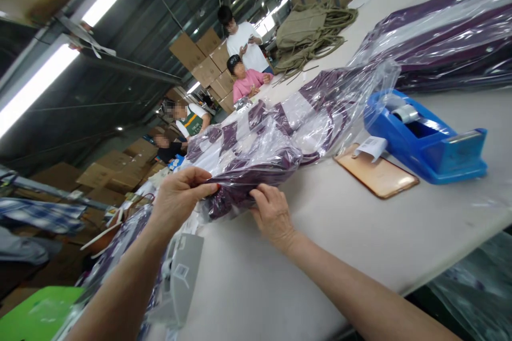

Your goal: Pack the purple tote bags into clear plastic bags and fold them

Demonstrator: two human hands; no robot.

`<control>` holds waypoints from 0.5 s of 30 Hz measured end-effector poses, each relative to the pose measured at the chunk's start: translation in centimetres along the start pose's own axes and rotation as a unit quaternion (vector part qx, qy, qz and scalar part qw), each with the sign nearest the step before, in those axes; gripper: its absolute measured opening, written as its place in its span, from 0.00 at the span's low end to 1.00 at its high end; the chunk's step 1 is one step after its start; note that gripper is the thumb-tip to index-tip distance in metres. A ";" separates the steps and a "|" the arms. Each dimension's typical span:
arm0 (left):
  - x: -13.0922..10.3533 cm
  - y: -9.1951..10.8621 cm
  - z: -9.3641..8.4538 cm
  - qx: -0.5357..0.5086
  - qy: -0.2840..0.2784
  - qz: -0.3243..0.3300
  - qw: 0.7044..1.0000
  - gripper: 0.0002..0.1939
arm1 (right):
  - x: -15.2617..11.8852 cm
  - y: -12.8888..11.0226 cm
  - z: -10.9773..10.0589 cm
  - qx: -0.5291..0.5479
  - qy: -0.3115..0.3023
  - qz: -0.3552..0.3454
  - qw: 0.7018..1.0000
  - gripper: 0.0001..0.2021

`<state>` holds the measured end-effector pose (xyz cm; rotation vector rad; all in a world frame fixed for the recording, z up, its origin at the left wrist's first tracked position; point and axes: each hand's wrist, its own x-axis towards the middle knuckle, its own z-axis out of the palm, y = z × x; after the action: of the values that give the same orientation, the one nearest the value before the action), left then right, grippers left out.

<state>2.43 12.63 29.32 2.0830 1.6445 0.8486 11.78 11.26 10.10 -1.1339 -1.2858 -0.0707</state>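
A dark purple item in a clear plastic bag (260, 162) lies across the white table, its near end lifted a little in my hands. What is inside looks like folded fabric, but I cannot tell its exact kind. My left hand (182, 192) pinches the bag's left edge between thumb and fingers. At the near edge, my right hand (274, 213) grips the plastic with its fingers curled under. To the right of the bag sit a gold phone (376, 170) with a small white tag on it and a blue tape dispenser (424, 133).
A grey tape dispenser (182, 277) stands left of my arms. Stacked purple bagged goods (452, 37) lie at the right, and an olive bundle with cords (308, 32) farther back. Several people sit or stand along the table's far side. A green surface (40, 311) shows at lower left.
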 end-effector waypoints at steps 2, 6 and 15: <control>-0.1 -0.1 0.1 -0.008 -0.006 -0.004 1.000 0.16 | 0.8 0.5 0.6 -0.054 0.003 -0.029 0.998 0.11; -0.3 -1.0 0.2 0.006 -0.002 -0.002 1.000 0.16 | 1.8 1.0 1.6 -0.087 -0.012 -0.096 0.991 0.04; -0.8 -2.7 0.3 0.046 0.005 0.008 0.999 0.14 | -0.3 -0.8 2.0 -0.044 0.016 -0.097 0.994 0.16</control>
<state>0.52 12.59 27.26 2.1592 1.7042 0.8048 9.75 12.05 10.09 -1.0759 -1.3716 -0.2910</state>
